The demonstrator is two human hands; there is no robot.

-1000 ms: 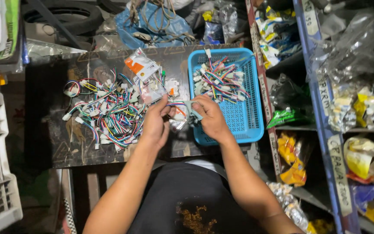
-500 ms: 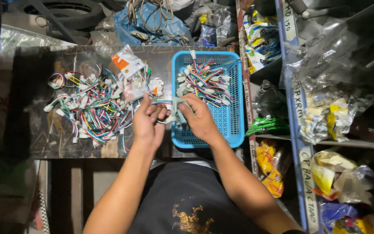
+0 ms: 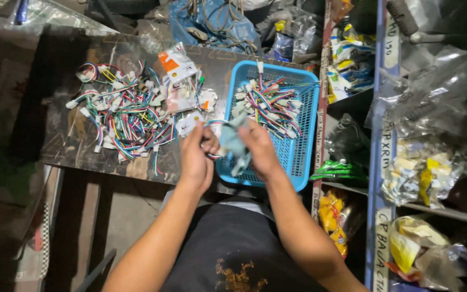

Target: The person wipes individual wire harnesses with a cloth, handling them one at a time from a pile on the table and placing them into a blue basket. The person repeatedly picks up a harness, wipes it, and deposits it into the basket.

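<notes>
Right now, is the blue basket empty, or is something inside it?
Not empty. The blue basket holds a heap of coloured wire connectors in its far half; the near half shows bare mesh.

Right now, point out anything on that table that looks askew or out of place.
The blue basket hangs past the table's front edge, near corner unsupported. Loose wire connectors sprawl in a tangled heap. Both hands hold a small clear bag.

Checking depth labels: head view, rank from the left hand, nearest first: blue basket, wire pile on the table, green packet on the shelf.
From the left hand:
1. Blue basket, just right of it, rim beside the fingers.
2. Wire pile, up and left on the table.
3. Green packet, far right on the shelf, beyond the basket.
</notes>
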